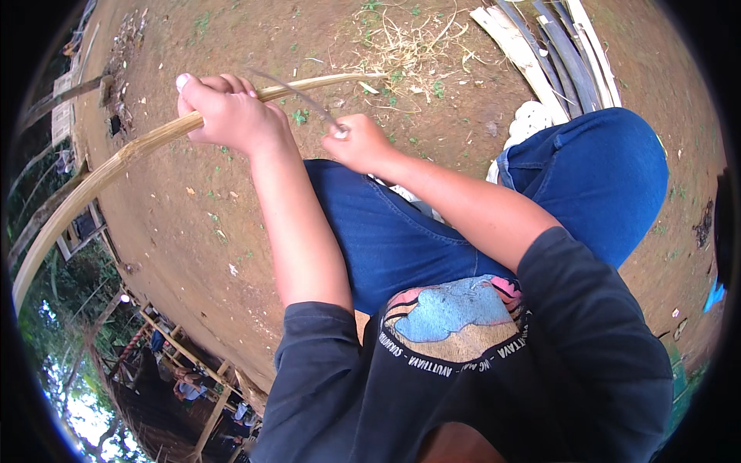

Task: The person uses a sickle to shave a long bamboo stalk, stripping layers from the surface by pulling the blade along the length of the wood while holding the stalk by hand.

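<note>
My left hand (235, 112) is closed round a long, pale, peeled wooden pole (143, 147). The pole runs from the far left rim, bending in the picture, to a thin tip beyond my hands. My right hand (359, 145) grips a knife, its handle mostly hidden in my fingers. The thin dark knife blade (309, 102) points up and left, crossing the pole just right of my left hand. Whether the edge bites into the wood I cannot tell.
Curly wood shavings (421, 46) lie on bare brown earth beyond the pole. Split dark and pale wood strips (567, 58) are stacked at the far right, beside my bent knee (617, 166) in jeans. Wooden framework (208, 370) and a person (187, 386) appear at the lower left.
</note>
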Demonstrator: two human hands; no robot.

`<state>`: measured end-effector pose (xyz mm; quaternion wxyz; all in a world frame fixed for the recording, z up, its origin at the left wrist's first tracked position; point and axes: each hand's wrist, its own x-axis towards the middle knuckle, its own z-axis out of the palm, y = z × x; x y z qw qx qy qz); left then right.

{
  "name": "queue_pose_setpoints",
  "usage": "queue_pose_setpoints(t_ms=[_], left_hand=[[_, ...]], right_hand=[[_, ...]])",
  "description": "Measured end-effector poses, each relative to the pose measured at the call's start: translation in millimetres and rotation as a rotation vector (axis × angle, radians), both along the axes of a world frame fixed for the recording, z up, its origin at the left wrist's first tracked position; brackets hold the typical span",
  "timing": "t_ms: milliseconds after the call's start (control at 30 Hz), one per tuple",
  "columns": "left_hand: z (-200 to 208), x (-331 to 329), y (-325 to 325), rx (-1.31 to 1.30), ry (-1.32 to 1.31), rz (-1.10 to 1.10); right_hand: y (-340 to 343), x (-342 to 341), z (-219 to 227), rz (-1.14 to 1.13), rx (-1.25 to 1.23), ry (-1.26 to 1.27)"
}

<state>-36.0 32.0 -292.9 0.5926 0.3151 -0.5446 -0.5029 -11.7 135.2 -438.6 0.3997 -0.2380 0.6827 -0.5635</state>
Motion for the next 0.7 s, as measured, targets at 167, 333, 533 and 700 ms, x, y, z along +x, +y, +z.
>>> queue_pose_setpoints(t_ms=[167,333,533,700], left_hand=[[-3.0,9.2,-11.5,0.024,0.036,0.011],[-5.2,14.0,-15.5,0.035,0.024,0.025],[-5.0,11.3,-1.7,0.063,0.022,0.020],[-8.7,10.3,-11.7,0.036,0.033,-0.022]], right_hand=[[14.9,-26.2,-46.4,0.078,0.218,-0.047],[-0.4,-4.7,-1.5,0.021,0.080,0.014],[23.5,-29.2,-71.4,0.078,0.276,0.069],[5.7,-7.0,-17.9,0.026,0.134,0.007]])
